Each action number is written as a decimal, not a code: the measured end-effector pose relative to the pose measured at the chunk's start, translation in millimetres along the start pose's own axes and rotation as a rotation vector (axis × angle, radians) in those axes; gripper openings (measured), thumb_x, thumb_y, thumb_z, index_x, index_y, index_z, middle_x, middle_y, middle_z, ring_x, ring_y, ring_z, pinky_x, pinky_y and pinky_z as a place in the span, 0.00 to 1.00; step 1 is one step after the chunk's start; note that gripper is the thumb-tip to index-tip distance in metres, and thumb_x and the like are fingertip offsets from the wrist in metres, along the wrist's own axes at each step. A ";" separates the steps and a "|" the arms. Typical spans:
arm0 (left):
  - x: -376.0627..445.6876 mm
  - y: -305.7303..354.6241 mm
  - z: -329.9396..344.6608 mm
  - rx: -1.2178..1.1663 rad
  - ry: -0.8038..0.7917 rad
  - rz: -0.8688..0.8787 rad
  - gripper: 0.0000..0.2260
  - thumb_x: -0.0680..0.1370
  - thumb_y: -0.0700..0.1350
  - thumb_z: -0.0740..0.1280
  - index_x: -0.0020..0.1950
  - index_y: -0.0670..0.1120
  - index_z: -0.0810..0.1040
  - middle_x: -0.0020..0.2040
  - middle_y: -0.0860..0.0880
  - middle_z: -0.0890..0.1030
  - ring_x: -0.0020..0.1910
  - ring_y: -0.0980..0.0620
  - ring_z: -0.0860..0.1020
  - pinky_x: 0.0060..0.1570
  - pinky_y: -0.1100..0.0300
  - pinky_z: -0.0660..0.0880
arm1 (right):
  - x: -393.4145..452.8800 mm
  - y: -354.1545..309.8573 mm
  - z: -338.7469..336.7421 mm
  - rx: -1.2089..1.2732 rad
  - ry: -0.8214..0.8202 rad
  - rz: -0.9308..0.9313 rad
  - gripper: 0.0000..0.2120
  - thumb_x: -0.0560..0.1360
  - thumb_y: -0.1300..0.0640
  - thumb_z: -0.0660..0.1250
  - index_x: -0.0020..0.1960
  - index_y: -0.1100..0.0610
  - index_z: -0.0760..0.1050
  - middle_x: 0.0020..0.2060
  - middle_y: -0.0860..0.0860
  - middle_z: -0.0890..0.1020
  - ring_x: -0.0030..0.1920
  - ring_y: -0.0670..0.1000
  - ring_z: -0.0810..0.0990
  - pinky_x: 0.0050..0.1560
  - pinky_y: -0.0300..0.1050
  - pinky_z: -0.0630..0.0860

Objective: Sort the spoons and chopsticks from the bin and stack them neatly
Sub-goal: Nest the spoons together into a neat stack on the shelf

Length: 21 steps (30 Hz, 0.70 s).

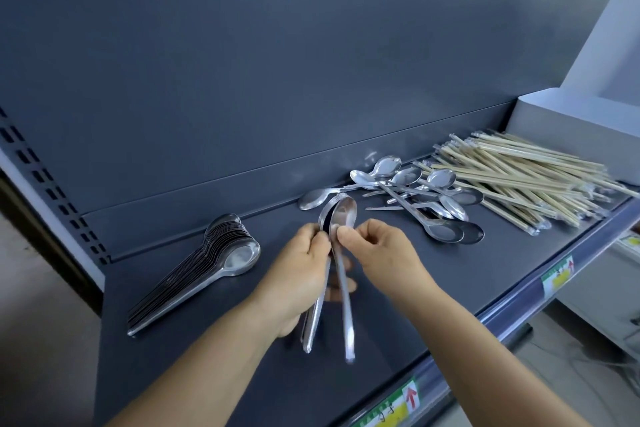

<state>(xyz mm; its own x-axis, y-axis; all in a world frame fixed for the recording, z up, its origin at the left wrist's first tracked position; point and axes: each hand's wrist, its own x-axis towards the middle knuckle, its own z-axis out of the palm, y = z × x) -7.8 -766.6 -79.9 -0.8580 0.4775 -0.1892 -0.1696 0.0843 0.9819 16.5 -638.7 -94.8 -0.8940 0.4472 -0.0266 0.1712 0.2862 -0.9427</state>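
Steel spoon bundle (322, 288) gripped by left hand (298, 274); right hand (377, 253) fingers pinch top spoon (344, 218).

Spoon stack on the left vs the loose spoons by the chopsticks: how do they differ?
The stack is nested, bowls overlapping and handles parallel; the loose spoons lie crossed, pointing different ways. The stack sits apart at the shelf's left; the loose spoons lie beside the chopsticks. Both are shiny metal spoons resting on the dark shelf, and neither is touched by the hands.
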 end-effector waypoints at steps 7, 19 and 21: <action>-10.7 -4.1 -24.4 0.225 -0.006 -0.018 0.09 0.82 0.44 0.54 0.49 0.43 0.71 0.36 0.50 0.70 0.24 0.56 0.63 0.25 0.62 0.61 | 1.5 -7.8 14.4 0.087 -0.123 -0.188 0.13 0.71 0.60 0.70 0.50 0.45 0.73 0.40 0.42 0.83 0.40 0.45 0.81 0.44 0.39 0.74; -36.1 -31.5 -90.0 1.274 0.516 0.142 0.02 0.81 0.45 0.58 0.50 0.48 0.69 0.47 0.52 0.65 0.46 0.52 0.70 0.40 0.62 0.66 | 6.4 -7.3 88.6 -0.057 -0.231 -0.240 0.06 0.73 0.57 0.68 0.39 0.51 0.73 0.31 0.45 0.78 0.30 0.41 0.73 0.33 0.31 0.70; -33.6 -39.8 -92.2 1.318 0.539 0.155 0.04 0.81 0.43 0.59 0.55 0.48 0.70 0.49 0.52 0.64 0.51 0.52 0.67 0.43 0.63 0.66 | 9.2 -4.6 94.0 -0.105 -0.231 -0.224 0.07 0.73 0.57 0.68 0.38 0.51 0.71 0.31 0.45 0.78 0.31 0.43 0.74 0.33 0.31 0.70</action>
<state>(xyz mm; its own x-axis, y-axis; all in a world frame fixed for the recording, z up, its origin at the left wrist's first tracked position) -16.9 -866.6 -113.4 -0.9523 0.1979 0.2321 0.2509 0.9411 0.2269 -31.4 -715.5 -121.9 -0.9824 0.1627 0.0916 -0.0094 0.4467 -0.8946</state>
